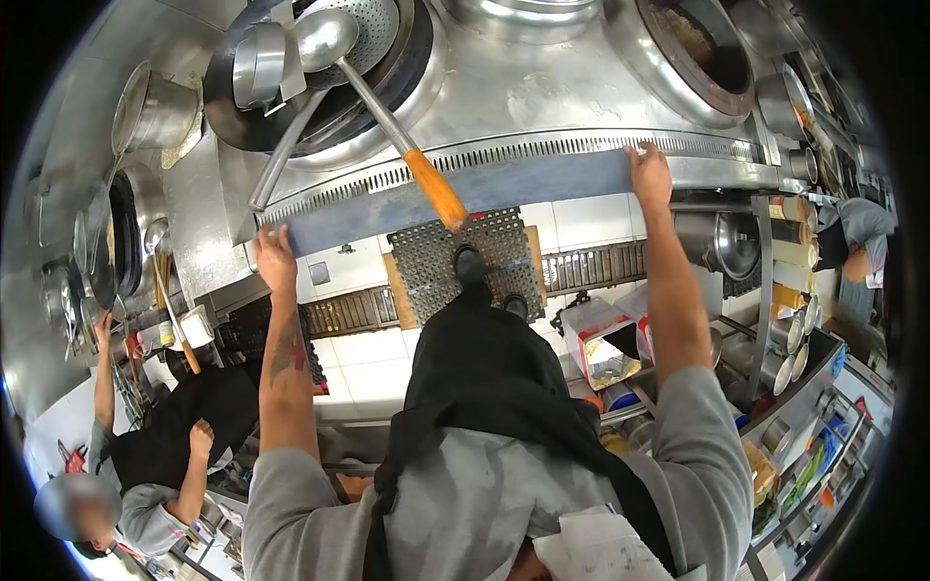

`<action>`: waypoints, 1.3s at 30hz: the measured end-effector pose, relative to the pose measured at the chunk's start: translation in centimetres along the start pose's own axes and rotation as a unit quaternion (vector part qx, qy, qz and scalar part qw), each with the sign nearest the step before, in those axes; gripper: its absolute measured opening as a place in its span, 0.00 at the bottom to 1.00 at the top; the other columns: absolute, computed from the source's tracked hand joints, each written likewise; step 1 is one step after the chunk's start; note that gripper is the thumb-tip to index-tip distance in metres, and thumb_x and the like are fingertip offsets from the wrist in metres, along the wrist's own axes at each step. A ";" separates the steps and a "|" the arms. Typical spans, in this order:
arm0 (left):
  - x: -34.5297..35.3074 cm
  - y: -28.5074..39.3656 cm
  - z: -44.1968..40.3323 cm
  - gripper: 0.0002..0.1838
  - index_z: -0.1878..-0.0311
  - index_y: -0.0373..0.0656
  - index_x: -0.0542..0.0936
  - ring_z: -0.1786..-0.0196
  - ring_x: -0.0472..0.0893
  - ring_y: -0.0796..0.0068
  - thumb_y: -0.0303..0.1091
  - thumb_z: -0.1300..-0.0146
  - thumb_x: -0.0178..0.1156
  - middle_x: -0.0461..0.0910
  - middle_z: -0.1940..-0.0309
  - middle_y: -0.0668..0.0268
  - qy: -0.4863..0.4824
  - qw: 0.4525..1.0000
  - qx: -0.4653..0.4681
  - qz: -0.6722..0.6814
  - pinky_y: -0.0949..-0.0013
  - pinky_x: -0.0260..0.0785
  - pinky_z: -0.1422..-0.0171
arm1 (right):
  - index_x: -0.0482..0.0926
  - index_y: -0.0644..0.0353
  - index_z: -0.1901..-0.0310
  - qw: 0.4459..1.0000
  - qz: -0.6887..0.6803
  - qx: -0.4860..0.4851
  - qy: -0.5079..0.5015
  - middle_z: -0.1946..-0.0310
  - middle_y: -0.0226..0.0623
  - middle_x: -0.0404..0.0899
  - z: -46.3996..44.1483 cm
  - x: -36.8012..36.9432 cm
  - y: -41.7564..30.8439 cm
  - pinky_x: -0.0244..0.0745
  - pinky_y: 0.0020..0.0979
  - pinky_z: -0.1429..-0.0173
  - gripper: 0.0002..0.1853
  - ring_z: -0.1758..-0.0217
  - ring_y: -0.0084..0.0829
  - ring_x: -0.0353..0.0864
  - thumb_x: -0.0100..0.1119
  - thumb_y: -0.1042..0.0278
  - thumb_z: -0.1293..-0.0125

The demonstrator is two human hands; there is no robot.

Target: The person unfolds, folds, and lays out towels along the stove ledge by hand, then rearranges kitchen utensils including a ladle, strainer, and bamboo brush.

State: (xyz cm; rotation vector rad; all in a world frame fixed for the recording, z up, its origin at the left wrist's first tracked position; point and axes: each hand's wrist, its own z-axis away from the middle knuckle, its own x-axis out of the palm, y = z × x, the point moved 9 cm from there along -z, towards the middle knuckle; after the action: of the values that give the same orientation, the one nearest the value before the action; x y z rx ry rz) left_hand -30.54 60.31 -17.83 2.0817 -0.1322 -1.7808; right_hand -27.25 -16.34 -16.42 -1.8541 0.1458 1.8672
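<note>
A long, flat grey panel point(542, 179) lies along the slotted front edge of the steel wok range, one hand at each end. My left hand point(275, 258) is closed on its left end, fingers curled at the upper edge. At the opposite end, my right hand point(650, 178) grips the panel with thumb and fingers near its top corner. Between my hands, a ladle point(325, 41) rests on the range, its wooden handle reaching out over the panel. Beside the ladle's bowl is a perforated strainer point(371, 29), above a dark wok point(412, 92).
A steel pot point(160, 111) stands at upper left. Another wok point(693, 44) sits at upper right. Below are a perforated black mat point(431, 276) and an open tin point(608, 353). A co-worker point(174, 426) stands at left; another person point(857, 242) is at far right.
</note>
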 end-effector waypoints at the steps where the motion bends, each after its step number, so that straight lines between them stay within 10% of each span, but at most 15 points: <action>1: -1.6 0.8 0.7 0.21 0.47 0.38 0.78 0.58 0.80 0.40 0.48 0.29 0.61 0.80 0.60 0.42 0.110 0.992 -0.013 -0.068 0.47 0.72 0.55 | 0.78 0.59 0.42 0.995 -0.022 0.040 0.083 0.49 0.60 0.81 1.2 -1.1 -0.5 0.76 0.52 0.44 0.27 0.45 0.58 0.81 0.58 0.42 0.29; 2: -3.3 2.3 2.0 0.24 0.40 0.39 0.77 0.52 0.80 0.42 0.49 0.28 0.60 0.80 0.53 0.42 0.220 0.966 -0.026 -0.134 0.46 0.72 0.50 | 0.76 0.61 0.39 0.982 -0.044 0.079 0.167 0.41 0.60 0.78 2.8 -2.5 -1.3 0.75 0.51 0.40 0.29 0.40 0.56 0.79 0.58 0.43 0.29; 5: 1.0 5.7 4.4 0.45 0.26 0.31 0.63 0.31 0.68 0.34 0.61 0.30 0.57 0.68 0.32 0.35 0.085 0.996 -0.007 -0.021 0.45 0.60 0.25 | 0.59 0.66 0.26 0.992 -0.024 0.108 0.055 0.24 0.61 0.56 6.2 0.6 -4.1 0.61 0.61 0.28 0.50 0.20 0.53 0.55 0.52 0.27 0.34; 7: 6.5 5.5 6.6 0.63 0.19 0.34 0.46 0.17 0.42 0.39 0.77 0.39 0.55 0.43 0.20 0.35 -0.031 0.991 -0.122 -0.039 0.30 0.41 0.21 | 0.39 0.63 0.19 0.988 -0.001 0.140 -0.066 0.18 0.54 0.34 7.7 6.0 -4.7 0.37 0.78 0.26 0.66 0.13 0.45 0.28 0.45 0.13 0.43; 12: 5.2 9.1 7.0 0.72 0.18 0.40 0.35 0.16 0.31 0.46 0.86 0.49 0.53 0.30 0.18 0.41 -0.122 0.975 -0.161 -0.097 0.21 0.32 0.25 | 0.38 0.63 0.19 0.989 0.036 0.126 -0.063 0.17 0.52 0.31 7.5 4.7 -4.9 0.31 0.79 0.26 0.68 0.13 0.46 0.27 0.45 0.11 0.44; 29: 6.5 7.2 5.4 0.73 0.18 0.40 0.38 0.15 0.31 0.49 0.87 0.52 0.54 0.31 0.17 0.46 -0.174 0.957 -0.189 -0.136 0.27 0.29 0.22 | 0.35 0.68 0.20 0.971 0.077 0.148 -0.172 0.18 0.55 0.31 7.4 2.4 -4.4 0.33 0.75 0.24 0.69 0.14 0.51 0.26 0.46 0.13 0.43; 32: 7.7 5.6 4.6 0.73 0.18 0.39 0.39 0.15 0.31 0.48 0.83 0.51 0.59 0.33 0.18 0.42 -0.201 0.959 -0.176 -0.098 0.39 0.31 0.17 | 0.39 0.68 0.20 0.963 0.080 0.174 -0.188 0.18 0.55 0.33 7.1 0.1 -2.7 0.35 0.75 0.24 0.68 0.14 0.51 0.28 0.46 0.13 0.44; 33: 4.2 9.6 5.9 0.62 0.20 0.36 0.52 0.18 0.52 0.46 0.74 0.44 0.63 0.55 0.22 0.40 -0.171 0.971 -0.144 -0.091 0.47 0.49 0.19 | 0.44 0.69 0.21 0.971 0.029 0.156 -0.180 0.18 0.56 0.38 7.0 -0.8 -2.2 0.39 0.71 0.22 0.64 0.15 0.52 0.34 0.49 0.18 0.41; 35: 0.3 18.3 9.9 0.46 0.26 0.35 0.65 0.33 0.75 0.51 0.60 0.36 0.65 0.76 0.38 0.45 -0.397 0.890 -0.053 0.218 0.53 0.67 0.29 | 0.49 0.69 0.22 0.977 -0.023 0.135 -0.164 0.19 0.58 0.42 7.6 -1.1 -1.3 0.43 0.67 0.21 0.60 0.15 0.52 0.40 0.52 0.22 0.38; 36: -4.8 25.3 13.4 0.34 0.34 0.33 0.74 0.48 0.82 0.60 0.51 0.33 0.66 0.84 0.53 0.54 -0.478 0.752 -0.083 0.446 0.59 0.74 0.41 | 0.55 0.69 0.24 0.988 -0.054 0.111 -0.088 0.21 0.58 0.49 8.5 -0.9 1.0 0.49 0.61 0.21 0.54 0.18 0.54 0.48 0.56 0.28 0.37; 39: -22.7 41.3 16.2 0.25 0.48 0.33 0.78 0.56 0.83 0.60 0.50 0.32 0.63 0.82 0.55 0.54 -0.500 0.488 0.401 0.593 0.61 0.76 0.52 | 0.63 0.65 0.27 0.991 -0.080 0.087 -0.064 0.29 0.59 0.65 15.1 4.2 9.3 0.63 0.46 0.24 0.42 0.27 0.56 0.66 0.62 0.43 0.35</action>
State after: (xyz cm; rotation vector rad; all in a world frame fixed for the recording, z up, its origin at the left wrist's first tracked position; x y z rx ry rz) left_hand -42.86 25.98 16.07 0.2761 -2.3490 -1.5651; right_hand -44.60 -17.06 -21.93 -1.5782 0.1087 1.7959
